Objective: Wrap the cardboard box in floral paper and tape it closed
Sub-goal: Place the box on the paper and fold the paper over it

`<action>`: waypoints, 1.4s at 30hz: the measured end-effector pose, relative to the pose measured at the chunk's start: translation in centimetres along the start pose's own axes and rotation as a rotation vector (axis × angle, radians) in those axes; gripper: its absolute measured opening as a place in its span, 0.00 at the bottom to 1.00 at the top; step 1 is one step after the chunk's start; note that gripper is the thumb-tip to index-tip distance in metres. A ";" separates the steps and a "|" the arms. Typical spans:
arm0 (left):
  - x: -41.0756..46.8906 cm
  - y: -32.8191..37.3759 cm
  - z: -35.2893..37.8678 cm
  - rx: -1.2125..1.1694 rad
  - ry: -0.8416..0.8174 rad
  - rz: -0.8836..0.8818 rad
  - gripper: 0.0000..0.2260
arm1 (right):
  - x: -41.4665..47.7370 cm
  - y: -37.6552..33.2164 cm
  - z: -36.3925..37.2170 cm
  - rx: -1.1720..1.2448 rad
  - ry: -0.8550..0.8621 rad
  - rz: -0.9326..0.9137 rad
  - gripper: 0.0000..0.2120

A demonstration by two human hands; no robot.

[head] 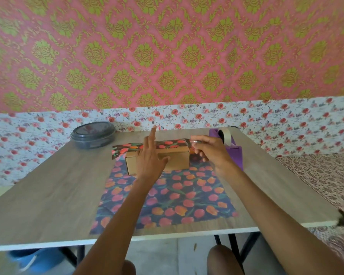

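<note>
The cardboard box lies on the floral paper toward the far side of the table, its long axis running left to right — the paper's far edge is folded onto its top. The left hand is over the box, fingers straight and spread. The right hand pinches a clear tape strip just beside the purple dispenser

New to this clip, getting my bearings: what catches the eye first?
The tulip-print floral paper lies spread mid-table, its far edge folded over the cardboard box standing on it. At the box, the left hand is spread open; the right hand pinches a clear tape strip beside the purple tape dispenser. A pink-and-green patterned wall fills the background.
</note>
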State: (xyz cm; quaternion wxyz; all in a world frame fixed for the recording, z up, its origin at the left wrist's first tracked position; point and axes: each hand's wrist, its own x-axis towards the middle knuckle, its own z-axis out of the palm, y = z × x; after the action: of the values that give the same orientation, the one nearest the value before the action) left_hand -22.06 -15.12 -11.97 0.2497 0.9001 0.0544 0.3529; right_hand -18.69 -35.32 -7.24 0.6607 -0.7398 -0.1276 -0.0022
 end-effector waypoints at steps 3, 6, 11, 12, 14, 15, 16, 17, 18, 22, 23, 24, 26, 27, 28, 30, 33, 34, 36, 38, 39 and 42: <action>-0.2 -0.5 0.0 0.019 -0.059 0.001 0.49 | 0.7 0.2 2.0 0.019 0.089 -0.034 0.03; -0.7 -0.8 0.4 0.110 -0.077 0.022 0.44 | 1.6 0.8 3.1 0.059 0.165 -0.075 0.05; -1.4 -1.3 0.5 0.144 -0.034 0.101 0.40 | 2.5 0.9 3.9 0.162 0.148 -0.123 0.03; -1.4 -1.3 0.5 0.138 -0.031 0.104 0.40 | 2.5 0.9 4.2 0.167 0.149 -0.127 0.02; -1.5 -1.3 0.5 0.130 -0.026 0.109 0.40 | 2.6 1.1 4.9 0.169 0.169 -0.122 0.02; -1.5 -1.2 0.5 0.133 -0.029 0.112 0.40 | 2.7 1.4 5.2 0.162 0.183 -0.116 0.03; -1.5 -1.3 0.5 0.140 -0.032 0.118 0.40 | 2.9 1.7 5.6 0.148 0.194 -0.107 0.03; -1.5 -1.3 0.5 0.145 -0.034 0.127 0.40 | 3.1 1.9 6.0 0.133 0.200 -0.098 0.04; -1.5 -1.3 0.4 0.139 -0.034 0.136 0.41 | 3.2 2.1 6.3 0.112 0.198 -0.096 0.05; -1.5 -1.3 0.1 0.086 -0.032 0.152 0.41 | 3.4 2.5 7.6 -0.116 0.232 -0.161 0.16; -1.5 -1.3 0.0 0.078 -0.033 0.151 0.40 | 3.4 2.5 7.9 -0.229 0.263 -0.191 0.19; -1.5 -1.3 -0.1 0.061 -0.036 0.148 0.39 | 3.3 2.6 8.0 -0.352 0.301 -0.224 0.22; -1.6 -1.4 -0.2 -0.013 -0.035 0.118 0.36 | 3.2 3.2 8.1 -0.579 0.367 -0.284 0.27; -1.6 -1.3 -0.4 -0.074 -0.010 0.085 0.33 | 3.1 3.5 8.1 -0.660 0.389 -0.305 0.28; -1.6 -1.3 -0.6 -0.128 0.042 0.039 0.30 | 3.0 3.7 8.2 -0.699 0.404 -0.310 0.28; -1.6 -1.4 -1.0 -0.131 0.243 -0.050 0.24 | 2.7 3.9 8.3 -0.653 0.423 -0.297 0.28; -1.3 -2.3 -1.6 -0.106 0.519 -0.269 0.17 | 2.6 4.0 8.5 -0.587 0.435 -0.288 0.29; -1.2 -2.6 -1.8 -0.155 0.552 -0.352 0.15 | 2.6 4.0 8.6 -0.592 0.439 -0.287 0.30; -1.3 -3.1 -1.8 -0.279 0.556 -0.485 0.16 | 2.6 4.0 8.7 -0.604 0.445 -0.278 0.32; -1.5 -3.2 -1.6 -0.370 0.507 -0.565 0.18 | 2.7 4.0 8.7 -0.606 0.450 -0.263 0.32; -1.6 -3.2 -1.4 -0.380 0.474 -0.574 0.18 | 2.7 4.0 8.6 -0.608 0.453 -0.256 0.33; -1.8 -3.0 -1.2 -0.367 0.407 -0.547 0.20 | 2.8 4.0 8.2 -0.620 0.473 -0.247 0.32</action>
State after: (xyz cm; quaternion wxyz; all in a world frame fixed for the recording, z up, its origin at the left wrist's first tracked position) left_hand -23.99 -12.53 -13.78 0.4755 0.7042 0.2768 0.4488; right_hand -16.57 -27.11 -11.69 0.4121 -0.8622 -0.0533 -0.2898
